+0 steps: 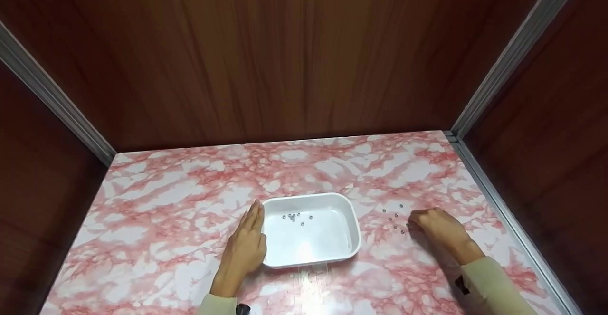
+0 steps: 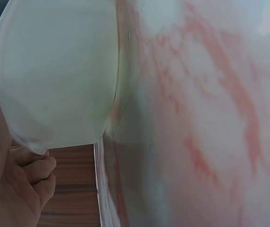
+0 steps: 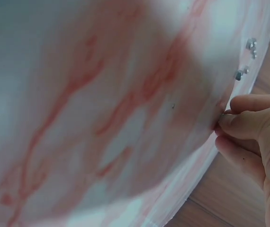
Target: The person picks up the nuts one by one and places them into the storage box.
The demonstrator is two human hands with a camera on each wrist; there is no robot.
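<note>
A white rectangular tray (image 1: 313,262) sits on the table, with several small metal nuts (image 1: 302,224) on its floor. My left hand (image 1: 244,246) rests along the tray's left end, fingers extended beside the rim. In the left wrist view, the tray's outer wall (image 2: 59,75) rises close by this hand (image 2: 16,189). To the tray's right, my right hand (image 1: 439,229) is low over the table beside several loose nuts (image 1: 395,215). Thumb and forefinger of the right hand (image 3: 251,132) pinch at the tabletop on a tiny nut, mostly hidden by the fingertips.
The table (image 1: 161,239) has a red-and-white marbled top. Brown wood-grain panels (image 1: 285,58) enclose it at the back and both sides, with grey metal strips (image 1: 503,53) at the corners. More loose nuts (image 3: 239,74) lie beyond the right fingertips in the right wrist view.
</note>
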